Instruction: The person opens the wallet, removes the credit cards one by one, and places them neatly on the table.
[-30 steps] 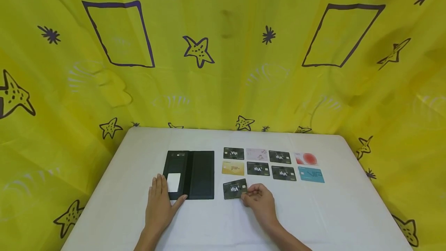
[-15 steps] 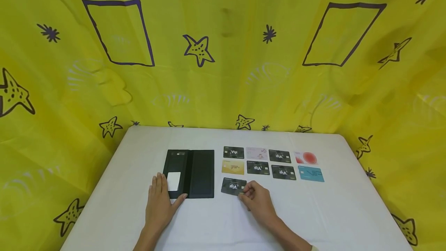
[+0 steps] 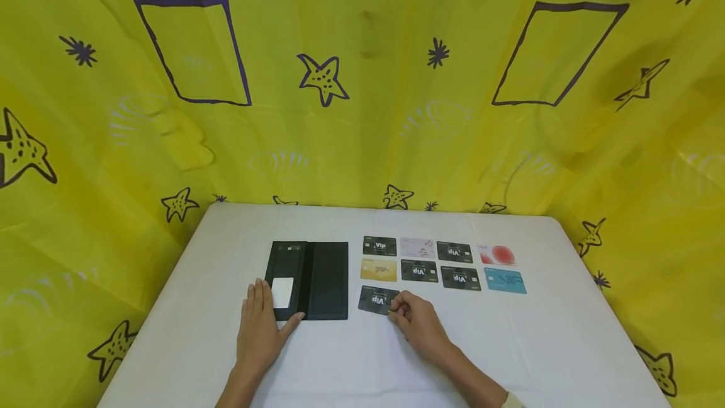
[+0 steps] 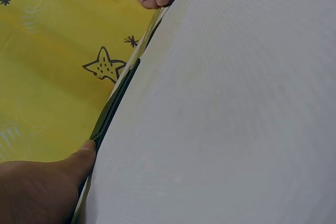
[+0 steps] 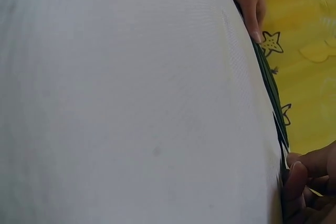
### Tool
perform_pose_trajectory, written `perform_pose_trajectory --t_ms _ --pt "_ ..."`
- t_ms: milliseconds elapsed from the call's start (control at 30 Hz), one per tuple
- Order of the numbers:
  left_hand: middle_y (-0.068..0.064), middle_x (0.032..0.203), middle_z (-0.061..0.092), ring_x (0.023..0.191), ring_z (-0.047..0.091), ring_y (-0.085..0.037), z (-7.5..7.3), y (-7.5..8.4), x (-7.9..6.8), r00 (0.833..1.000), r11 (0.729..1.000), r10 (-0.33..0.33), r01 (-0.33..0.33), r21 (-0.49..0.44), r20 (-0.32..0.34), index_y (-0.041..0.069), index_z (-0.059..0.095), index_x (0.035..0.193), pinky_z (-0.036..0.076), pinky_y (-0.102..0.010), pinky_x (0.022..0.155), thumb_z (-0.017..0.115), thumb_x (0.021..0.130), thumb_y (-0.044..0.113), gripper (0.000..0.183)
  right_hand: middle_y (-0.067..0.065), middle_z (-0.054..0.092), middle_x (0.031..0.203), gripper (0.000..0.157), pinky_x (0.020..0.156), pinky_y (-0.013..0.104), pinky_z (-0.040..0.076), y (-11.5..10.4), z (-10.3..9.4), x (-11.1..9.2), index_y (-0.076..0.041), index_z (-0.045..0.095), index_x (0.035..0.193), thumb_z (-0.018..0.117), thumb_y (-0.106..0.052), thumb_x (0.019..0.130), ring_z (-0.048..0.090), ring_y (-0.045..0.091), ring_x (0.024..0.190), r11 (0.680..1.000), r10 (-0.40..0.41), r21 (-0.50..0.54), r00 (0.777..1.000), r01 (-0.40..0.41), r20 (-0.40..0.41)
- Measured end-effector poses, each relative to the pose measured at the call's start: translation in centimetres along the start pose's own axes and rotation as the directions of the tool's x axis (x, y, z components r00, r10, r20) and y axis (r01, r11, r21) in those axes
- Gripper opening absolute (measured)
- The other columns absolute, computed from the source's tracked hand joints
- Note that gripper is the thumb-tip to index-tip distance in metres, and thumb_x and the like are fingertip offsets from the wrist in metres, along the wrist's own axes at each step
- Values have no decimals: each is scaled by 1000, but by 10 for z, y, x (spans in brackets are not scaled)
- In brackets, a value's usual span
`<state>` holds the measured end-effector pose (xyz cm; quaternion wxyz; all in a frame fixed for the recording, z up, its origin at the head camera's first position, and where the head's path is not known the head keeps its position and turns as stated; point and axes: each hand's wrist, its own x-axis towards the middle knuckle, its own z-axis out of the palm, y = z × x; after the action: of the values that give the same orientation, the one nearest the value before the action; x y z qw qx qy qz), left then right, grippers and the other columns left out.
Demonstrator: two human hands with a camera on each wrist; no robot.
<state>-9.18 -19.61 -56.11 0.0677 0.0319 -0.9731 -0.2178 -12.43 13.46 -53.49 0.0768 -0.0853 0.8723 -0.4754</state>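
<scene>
A black wallet (image 3: pixel 328 282) lies spread flat on the white table, with a white card (image 3: pixel 282 293) in its left half. My left hand (image 3: pixel 259 329) rests along its lower left side, fingers straight and thumb stretched to the bottom edge. In the left wrist view that thumb (image 4: pixel 84 156) lies on the thin edge of the wallet. My right hand (image 3: pixel 420 326) pinches the right end of a black VIP card (image 3: pixel 374 300) between thumb and fingers, just right of the wallet. The right wrist view shows the thumb (image 5: pixel 297 177) and forefinger bent together at the card.
Two rows of cards lie beyond the held card: several black VIP cards (image 3: pixel 419 271), a gold card (image 3: pixel 379 269), a pink card (image 3: pixel 417 247), a white card with a red circle (image 3: pixel 498 254) and a blue card (image 3: pixel 505 280). A yellow patterned curtain (image 3: pixel 362 143) hangs behind the table.
The black VIP card has turned clockwise in my right hand and shifted slightly left, its left end now the higher one. My left hand stays on the wallet.
</scene>
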Motion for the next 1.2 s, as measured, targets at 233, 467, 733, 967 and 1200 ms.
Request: perform_pose_trajectory --t_ms 233,467,733,967,1200 --pt "-39 164 20 154 17 -54 0 0 1 1000 1000 0 0 -1 -13 -22 25 154 16 -64 124 80 90 47 109 -5 58 78 17 57 23 46 1 -2 4 -10 65 93 77 2 91 51 9 67 994 -44 -97 999 45 11" --pt "-38 165 18 154 15 -53 2 0 -1 1000 1000 -1 1 -1 -4 -22 24 155 15 -63 124 78 91 49 109 -6 56 76 18 57 24 45 2 -4 4 -13 65 91 76 1 92 51 10 66 991 -53 -120 998 56 31" --pt "-39 165 19 154 16 -54 2 -1 1 1000 1000 7 -7 6 -12 -22 25 154 16 -64 124 79 90 48 110 -5 56 77 17 59 25 46 1 -6 5 -15 69 89 74 0 94 51 12 69 990 -41 -136 999 43 20" --pt "-40 163 22 153 19 -55 4 -1 0 999 1000 21 -20 10 -43 -22 28 153 19 -64 123 80 89 49 109 -5 59 80 16 62 25 48 0 -6 6 -12 71 93 78 2 90 54 11 69 996 -27 -91 999 23 -46" --pt "-40 163 24 152 21 -54 0 1 0 998 1000 20 -20 15 -52 -22 28 153 20 -65 122 80 89 48 108 -6 69 88 17 75 28 57 -5 -6 8 -7 75 99 85 -3 86 64 11 80 998 -36 -54 991 29 -132"
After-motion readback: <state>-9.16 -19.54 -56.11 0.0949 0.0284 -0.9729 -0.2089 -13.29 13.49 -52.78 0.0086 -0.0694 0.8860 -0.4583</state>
